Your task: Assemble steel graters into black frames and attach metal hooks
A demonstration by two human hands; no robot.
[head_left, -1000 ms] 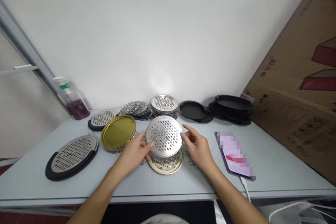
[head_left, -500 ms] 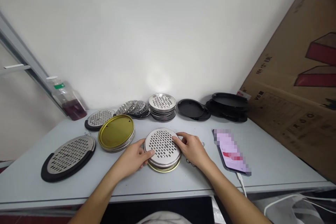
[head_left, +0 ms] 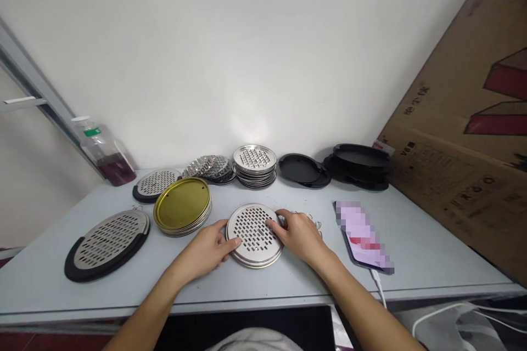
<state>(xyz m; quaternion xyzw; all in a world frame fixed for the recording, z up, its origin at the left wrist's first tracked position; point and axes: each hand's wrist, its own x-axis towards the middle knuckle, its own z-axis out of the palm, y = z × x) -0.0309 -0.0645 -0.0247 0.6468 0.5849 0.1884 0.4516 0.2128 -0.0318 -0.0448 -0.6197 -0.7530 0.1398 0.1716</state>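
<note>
A round metal grater plate [head_left: 253, 236] with rows of slots lies in front of me, on top of a gold-rimmed disc that shows only as a thin edge below it. My left hand [head_left: 212, 247] grips its left side, thumb on the upper face and fingers at the rim. On the right side, my right hand [head_left: 298, 233] holds the same plate, its thumb over the slots. Small metal rings [head_left: 317, 223] lie partly hidden behind my right hand. Left of the plate stands a stack of gold round lids [head_left: 183, 205].
Graters with black holders [head_left: 111, 241] lie at the left. Along the wall are a stack of grater discs [head_left: 254, 167], black round holders [head_left: 302, 170] and a bottle of dark liquid [head_left: 111, 162]. A phone [head_left: 364, 241] on a cable and a large carton [head_left: 457, 175] are at the right.
The grater plate has shifted slightly toward me and now covers most of the gold disc beneath it. Both hands stay on it, and more of the metal rings shows behind my right hand.
</note>
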